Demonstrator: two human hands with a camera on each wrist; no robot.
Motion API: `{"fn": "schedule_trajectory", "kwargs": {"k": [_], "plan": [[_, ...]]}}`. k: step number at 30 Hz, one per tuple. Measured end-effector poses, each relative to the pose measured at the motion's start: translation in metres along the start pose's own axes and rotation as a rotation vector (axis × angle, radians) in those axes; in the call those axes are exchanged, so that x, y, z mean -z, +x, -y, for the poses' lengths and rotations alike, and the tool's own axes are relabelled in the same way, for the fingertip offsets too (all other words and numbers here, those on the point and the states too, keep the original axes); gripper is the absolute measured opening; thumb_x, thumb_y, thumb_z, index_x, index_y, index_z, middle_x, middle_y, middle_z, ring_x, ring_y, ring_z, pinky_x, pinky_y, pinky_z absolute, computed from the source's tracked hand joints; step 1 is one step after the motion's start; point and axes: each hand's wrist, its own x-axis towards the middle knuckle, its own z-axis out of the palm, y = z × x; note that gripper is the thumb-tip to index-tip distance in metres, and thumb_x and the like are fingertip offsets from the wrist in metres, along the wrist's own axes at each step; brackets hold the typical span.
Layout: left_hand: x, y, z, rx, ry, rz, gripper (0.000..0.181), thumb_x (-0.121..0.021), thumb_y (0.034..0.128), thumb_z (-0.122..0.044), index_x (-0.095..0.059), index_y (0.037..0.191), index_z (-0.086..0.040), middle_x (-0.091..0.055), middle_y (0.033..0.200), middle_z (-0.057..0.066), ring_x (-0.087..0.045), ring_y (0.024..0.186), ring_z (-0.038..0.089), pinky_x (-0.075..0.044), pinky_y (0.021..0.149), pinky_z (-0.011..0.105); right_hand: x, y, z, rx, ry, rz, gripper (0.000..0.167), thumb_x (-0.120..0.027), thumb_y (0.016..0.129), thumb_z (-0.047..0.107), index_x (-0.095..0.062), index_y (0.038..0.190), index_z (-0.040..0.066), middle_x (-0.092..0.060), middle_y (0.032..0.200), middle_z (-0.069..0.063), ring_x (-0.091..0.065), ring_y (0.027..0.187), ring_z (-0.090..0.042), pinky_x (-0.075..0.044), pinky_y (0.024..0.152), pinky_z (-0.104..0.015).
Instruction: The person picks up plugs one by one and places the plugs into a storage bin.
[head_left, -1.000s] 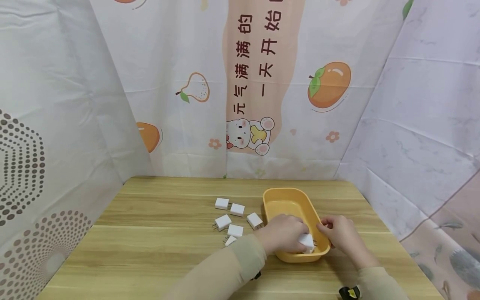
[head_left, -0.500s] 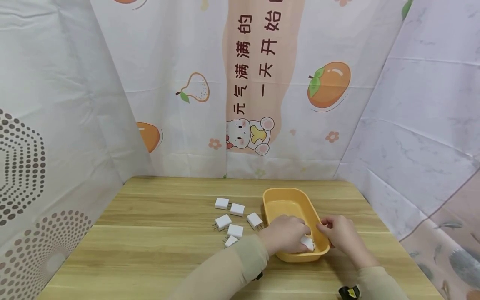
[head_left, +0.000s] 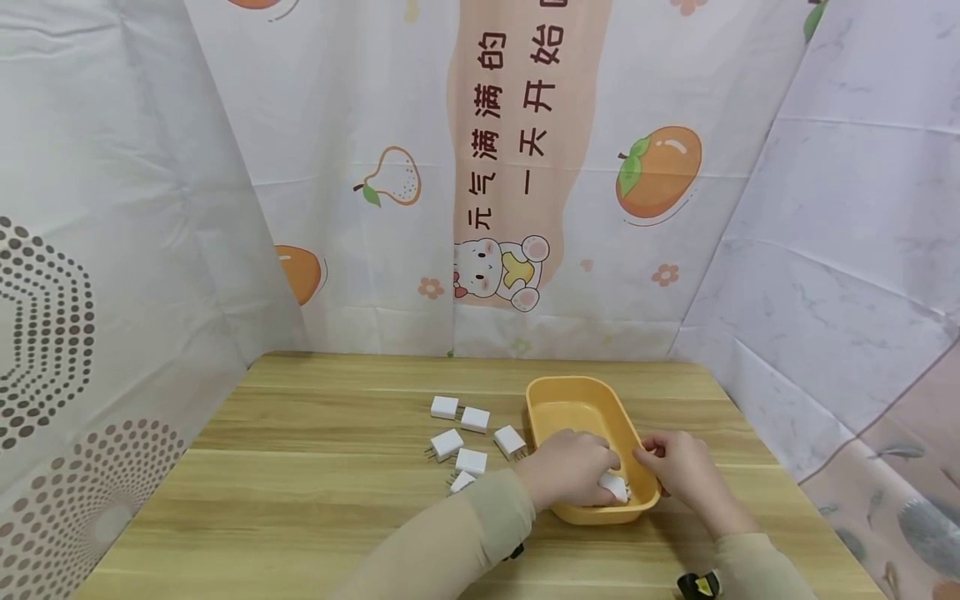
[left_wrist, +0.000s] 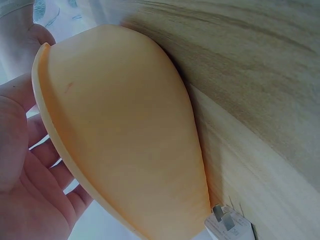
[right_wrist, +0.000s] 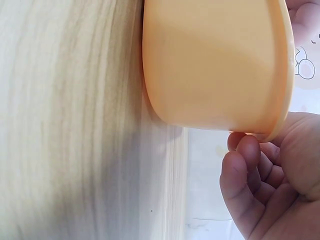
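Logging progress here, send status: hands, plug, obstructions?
Left hand grips white plug inside orange tray; right hand pinches tray's edge; six more plugs on table; no obstruction seen.

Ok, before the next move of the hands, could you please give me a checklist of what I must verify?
1. Left hand inside the orange tray: ok.
2. White charger within the orange tray, held by the left hand: ok.
3. Right hand gripping the orange tray's edge: ok.
4. White charger touching the bottom: cannot tell, the left hand hides it.
5. Table cleared of loose chargers: not ok, at least six lie there.
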Motion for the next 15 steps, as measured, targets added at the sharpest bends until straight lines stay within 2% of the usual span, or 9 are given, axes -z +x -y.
{"fn": "schedule_trajectory", "kwargs": {"k": [6, 11, 15], "plan": [[-0.0004, -0.0021, 0.0009, 0.000, -0.002, -0.004, 0.038, -0.071, 0.0876, -0.062, -0.074, 0.117, -0.037, -0.065, 0.113, -0.022, -0.062, 0.100, 0.001, -0.050, 0.080, 0.026, -0.0002, 0.0004, -0.0005, 0.003, -0.001, -0.003, 0.011, -0.072, 0.093, 0.014, -0.073, 0.096, 0.003, -0.068, 0.075, -0.003, -0.060, 0.049, -0.017, -0.052, 0.045, -0.032], [0.0015, -0.0048, 0.0045, -0.011, -0.051, -0.010, 0.035, -0.073, 0.0869, -0.060, -0.074, 0.111, -0.034, -0.062, 0.099, -0.021, -0.057, 0.085, -0.002, -0.046, 0.073, 0.025, 0.0003, 0.0007, -0.0005, -0.003, -0.004, 0.003, 0.012, -0.071, 0.093, 0.015, -0.073, 0.097, 0.003, -0.068, 0.075, -0.002, -0.059, 0.049, -0.017, -0.051, 0.045, -0.032], [0.0027, -0.0065, 0.0099, -0.021, -0.090, -0.032, 0.027, -0.075, 0.0873, -0.052, -0.073, 0.105, -0.032, -0.058, 0.090, -0.020, -0.052, 0.078, -0.003, -0.045, 0.070, 0.024, 0.0002, 0.0005, -0.0005, -0.007, -0.002, 0.000, 0.012, -0.071, 0.094, 0.015, -0.073, 0.096, 0.004, -0.068, 0.074, -0.002, -0.059, 0.049, -0.017, -0.051, 0.045, -0.032]]}}
